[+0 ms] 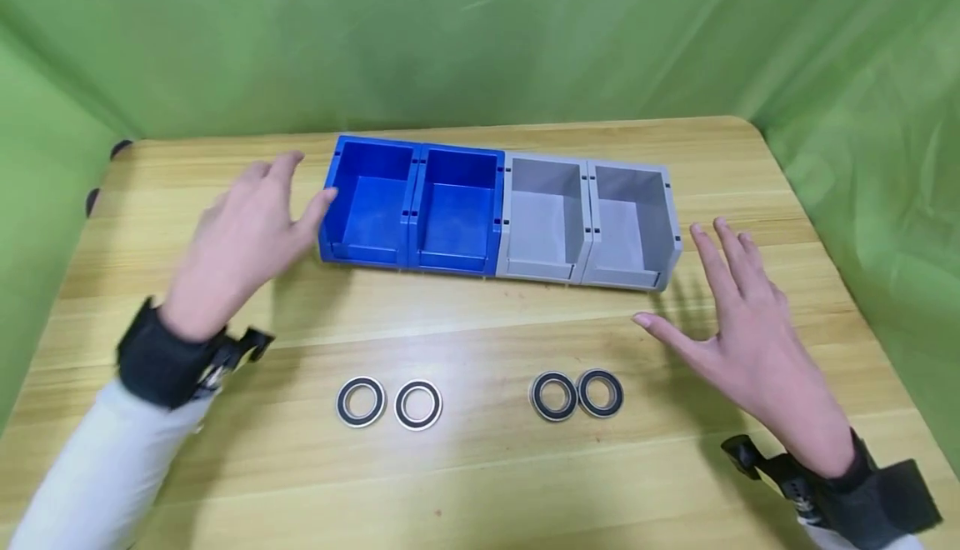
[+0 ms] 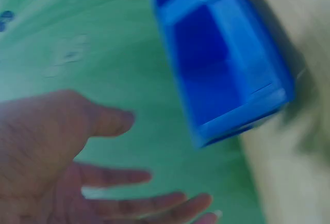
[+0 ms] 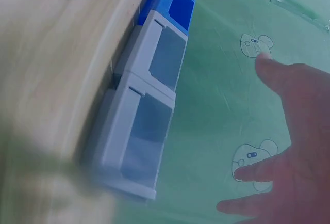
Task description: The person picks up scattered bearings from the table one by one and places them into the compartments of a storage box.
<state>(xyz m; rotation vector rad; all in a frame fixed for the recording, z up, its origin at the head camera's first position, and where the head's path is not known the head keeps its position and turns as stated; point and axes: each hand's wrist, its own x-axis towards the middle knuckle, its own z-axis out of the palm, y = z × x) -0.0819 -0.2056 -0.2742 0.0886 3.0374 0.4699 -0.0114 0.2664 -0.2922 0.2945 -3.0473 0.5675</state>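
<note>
My left hand [image 1: 243,237] is held above the table beside the left end of the bin row, thumb and fingers spread with nothing in them. Its thumb overlaps the edge of the left blue bin [image 1: 369,200] in the head view; whether they touch I cannot tell. To the right of the grey bin [image 1: 628,221], my right hand [image 1: 757,342] hovers with spread, bare fingers. Another blue bin [image 1: 459,208] and another grey bin [image 1: 546,212] form the middle of the row. All the bins look bare inside.
Two ball bearings, one far left [image 1: 361,402] and its neighbour [image 1: 417,405], lie slightly apart on the wooden table [image 1: 480,483]. Another pair, a bearing [image 1: 553,396] and a second bearing [image 1: 600,392], lies close together further right. A green curtain [image 1: 465,58] surrounds the back and sides.
</note>
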